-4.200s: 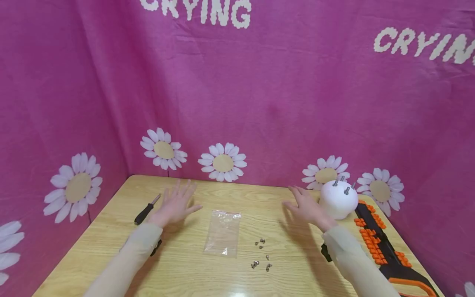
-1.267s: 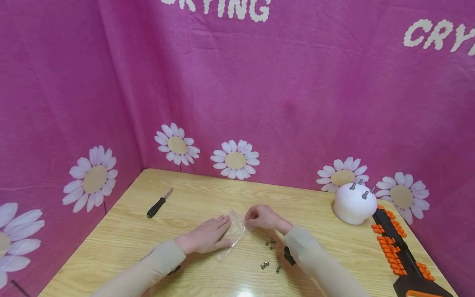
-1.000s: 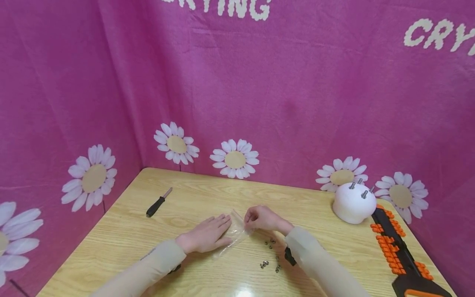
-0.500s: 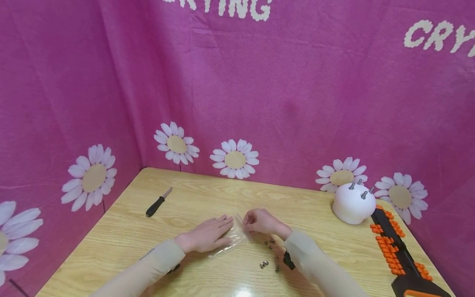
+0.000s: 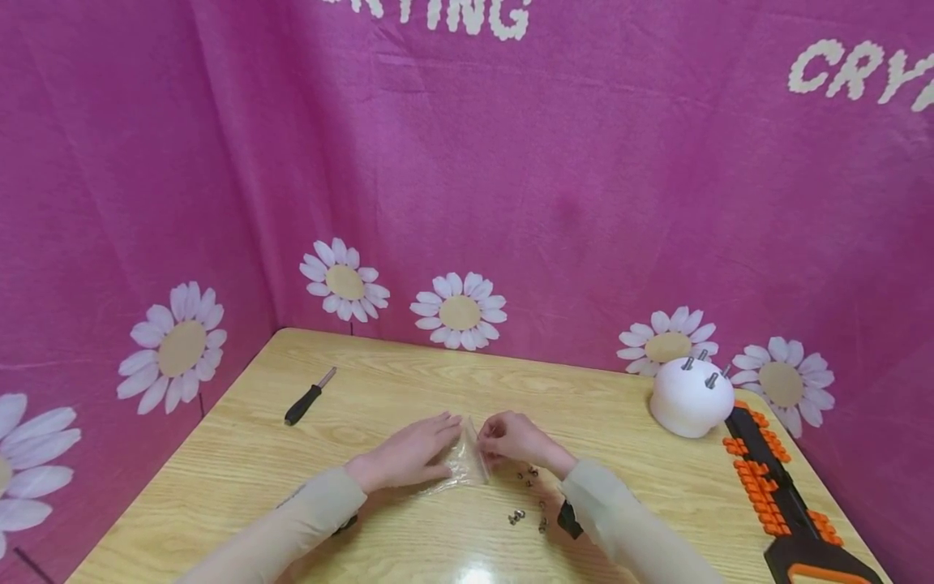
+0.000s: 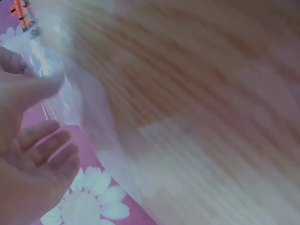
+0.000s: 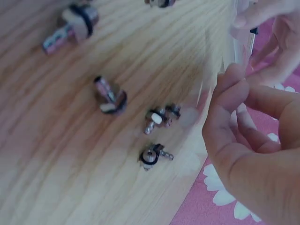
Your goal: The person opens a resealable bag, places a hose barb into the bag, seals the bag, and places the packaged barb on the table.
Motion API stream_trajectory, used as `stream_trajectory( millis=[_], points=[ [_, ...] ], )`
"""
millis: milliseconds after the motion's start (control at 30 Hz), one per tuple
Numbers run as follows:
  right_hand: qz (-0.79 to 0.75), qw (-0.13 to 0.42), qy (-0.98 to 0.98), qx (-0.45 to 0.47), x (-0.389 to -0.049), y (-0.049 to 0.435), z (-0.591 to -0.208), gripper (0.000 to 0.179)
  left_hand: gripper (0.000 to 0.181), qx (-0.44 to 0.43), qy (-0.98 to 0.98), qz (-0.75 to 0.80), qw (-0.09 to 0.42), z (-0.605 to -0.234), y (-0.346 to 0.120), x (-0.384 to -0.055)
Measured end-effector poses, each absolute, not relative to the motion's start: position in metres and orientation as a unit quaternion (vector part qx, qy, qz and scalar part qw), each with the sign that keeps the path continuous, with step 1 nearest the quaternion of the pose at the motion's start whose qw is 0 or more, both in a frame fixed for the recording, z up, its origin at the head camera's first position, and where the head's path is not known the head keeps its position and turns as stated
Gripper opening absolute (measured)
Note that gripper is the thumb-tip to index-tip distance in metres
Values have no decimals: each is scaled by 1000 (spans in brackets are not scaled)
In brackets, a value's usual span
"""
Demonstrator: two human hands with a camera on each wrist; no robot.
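Observation:
A clear plastic zip bag lies between both hands, near the middle of the table. My left hand rests on its left part with the fingers extended; in the left wrist view the thumb stands apart from the fingers, over the crinkled plastic. At the bag's right edge, which is lifted a little, my right hand pinches the plastic between thumb and forefinger. Several small metal screws lie just right of the bag, in loose clusters; close up in the right wrist view, a screw shows a dark ring.
A black-handled screwdriver lies at the left on the wooden table. Back right stands a white rounded object with metal studs on top. Beside it lies a long black-and-orange object. A pink flowered cloth hangs behind.
Both hands have come in from the table's sides to the bag, which has turned askew. Within the last second its right edge has risen in the right hand's pinch.

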State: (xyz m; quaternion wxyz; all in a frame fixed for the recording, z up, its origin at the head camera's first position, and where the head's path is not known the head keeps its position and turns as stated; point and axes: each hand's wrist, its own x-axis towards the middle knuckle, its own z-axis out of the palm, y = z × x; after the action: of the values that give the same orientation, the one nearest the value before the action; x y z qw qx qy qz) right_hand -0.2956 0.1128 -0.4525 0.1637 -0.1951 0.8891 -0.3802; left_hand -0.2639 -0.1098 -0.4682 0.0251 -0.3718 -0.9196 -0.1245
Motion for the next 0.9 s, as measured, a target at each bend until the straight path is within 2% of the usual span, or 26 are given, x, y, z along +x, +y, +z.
stream_trajectory(
  millis=[167, 267, 400, 533, 900],
  points=[
    [-406, 159, 887, -153, -291, 108, -451, 9, 39, -329, -918, -211, 67, -469, -97, -270],
    [-416, 158, 883, -147, -289, 106, -450, 9, 23, -293, -900, -321, 13, -467, -88, -272],
    [-444, 174, 868, -141, -284, 106, -449, 9, 5, -221, -861, -449, -88, -464, -79, -268],
    [-470, 196, 850, -136, -281, 107, -448, 12, 3, -178, -849, -482, -123, -464, -75, -265],
    [-494, 236, 822, -155, -283, 114, -446, 21, 7, -131, -817, -539, -155, -472, -74, -271]
  ],
)
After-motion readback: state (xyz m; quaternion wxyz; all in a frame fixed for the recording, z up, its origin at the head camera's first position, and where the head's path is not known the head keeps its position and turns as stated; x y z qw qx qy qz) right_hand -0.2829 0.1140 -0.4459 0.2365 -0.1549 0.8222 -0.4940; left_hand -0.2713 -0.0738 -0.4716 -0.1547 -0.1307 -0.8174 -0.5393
